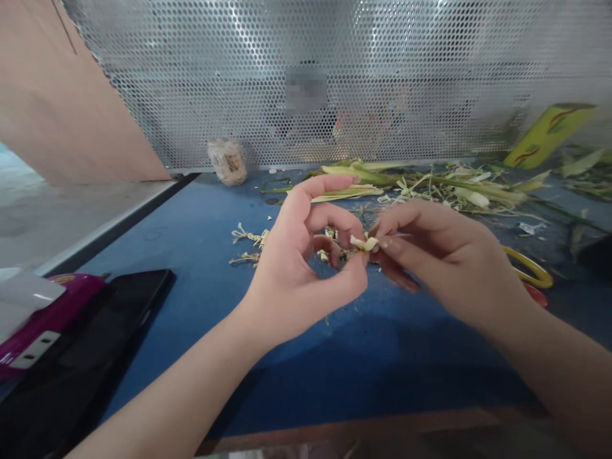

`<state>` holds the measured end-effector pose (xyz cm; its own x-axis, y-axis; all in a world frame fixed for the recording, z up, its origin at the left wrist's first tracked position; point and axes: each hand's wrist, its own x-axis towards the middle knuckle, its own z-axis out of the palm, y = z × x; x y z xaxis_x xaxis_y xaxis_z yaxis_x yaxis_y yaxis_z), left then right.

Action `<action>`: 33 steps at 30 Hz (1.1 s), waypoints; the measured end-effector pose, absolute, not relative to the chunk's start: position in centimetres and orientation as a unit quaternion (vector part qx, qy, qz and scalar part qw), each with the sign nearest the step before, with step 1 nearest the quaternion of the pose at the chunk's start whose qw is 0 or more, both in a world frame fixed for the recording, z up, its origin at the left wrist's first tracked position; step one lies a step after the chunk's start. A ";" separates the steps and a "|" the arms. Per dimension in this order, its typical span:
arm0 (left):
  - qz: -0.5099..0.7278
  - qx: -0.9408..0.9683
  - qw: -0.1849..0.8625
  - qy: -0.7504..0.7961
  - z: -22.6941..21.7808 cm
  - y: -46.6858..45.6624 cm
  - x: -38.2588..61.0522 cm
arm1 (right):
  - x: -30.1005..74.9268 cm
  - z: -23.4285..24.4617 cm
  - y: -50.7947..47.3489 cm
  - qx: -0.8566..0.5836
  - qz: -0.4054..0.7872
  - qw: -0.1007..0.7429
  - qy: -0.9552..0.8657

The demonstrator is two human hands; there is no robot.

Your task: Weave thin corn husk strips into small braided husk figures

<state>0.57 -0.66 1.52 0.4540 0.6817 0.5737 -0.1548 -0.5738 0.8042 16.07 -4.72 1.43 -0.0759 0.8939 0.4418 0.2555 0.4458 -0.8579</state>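
We've got a black phone (90, 357) lower left on our blue surface (191, 306), left grip (296, 274) and right grip (459, 261) both pinching a pale strip (366, 244) mid-frame, greenish stalks (354, 171) behind, perforated metal screen (191, 76) up top.

Phone (90, 366): on the table (201, 223)
Socket strip (36, 349): at the phone's left side
Held piece (365, 244): right of the phone, between left hand (291, 274) and right hand (447, 264)
Leaf strips (366, 190): behind, to the phone's right
Mesh panel (191, 83): behind the phone
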 end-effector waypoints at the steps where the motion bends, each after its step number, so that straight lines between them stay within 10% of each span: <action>1: 0.494 0.743 0.416 0.178 1.5 -0.7 0.6 | 16.0 1.4 -4.7 -0.433 0.297 0.528 -0.667; 33: 0.512 0.733 0.401 0.200 1.0 -1.0 1.1 | 16.1 1.6 -4.9 -0.475 0.209 0.550 -0.654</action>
